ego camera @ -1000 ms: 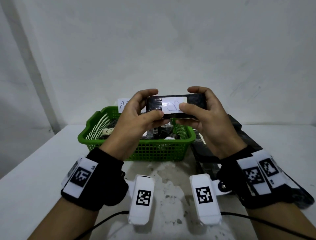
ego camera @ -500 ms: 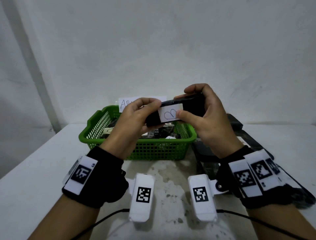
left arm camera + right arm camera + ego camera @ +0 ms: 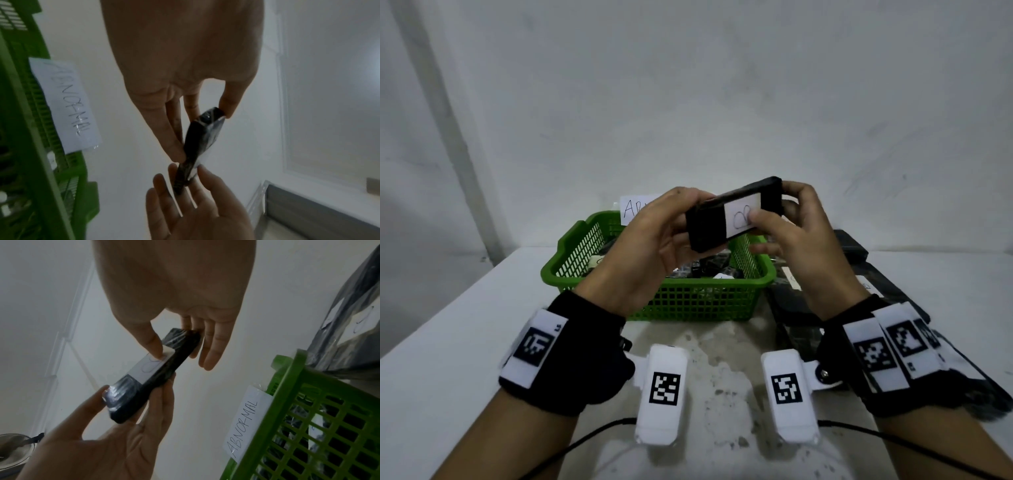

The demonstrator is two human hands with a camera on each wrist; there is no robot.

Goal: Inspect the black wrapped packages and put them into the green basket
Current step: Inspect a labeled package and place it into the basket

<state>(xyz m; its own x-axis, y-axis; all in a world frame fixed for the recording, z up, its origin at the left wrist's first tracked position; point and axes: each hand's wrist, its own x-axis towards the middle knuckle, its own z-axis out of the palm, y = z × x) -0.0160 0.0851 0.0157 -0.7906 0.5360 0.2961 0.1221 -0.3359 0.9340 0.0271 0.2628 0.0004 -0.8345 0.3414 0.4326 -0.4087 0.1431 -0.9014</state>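
Note:
I hold one black wrapped package [image 3: 709, 229] with a white scribbled label in both hands, above the green basket [image 3: 688, 305]. My left hand [image 3: 678, 222] grips its left end with thumb on top and fingers underneath. My right hand [image 3: 777, 205] pinches the right end, its thumb pressing on the label. The package is tilted, right end higher. In the left wrist view the package [image 3: 197, 142] shows edge-on. In the right wrist view the package [image 3: 152, 376] shows its label face. Several black packages [image 3: 709, 270] lie in the basket.
A pile of black wrapped packages [image 3: 859, 250] lies on the white table right of the basket. A paper tag reading ABNORMAL [image 3: 244, 423] hangs on the basket's far rim. The wall stands close behind. Cables run along the near table edge.
Both hands have turned the package over above the basket: it went from level to edge-on, and now faces me again, tilted with its right end raised.

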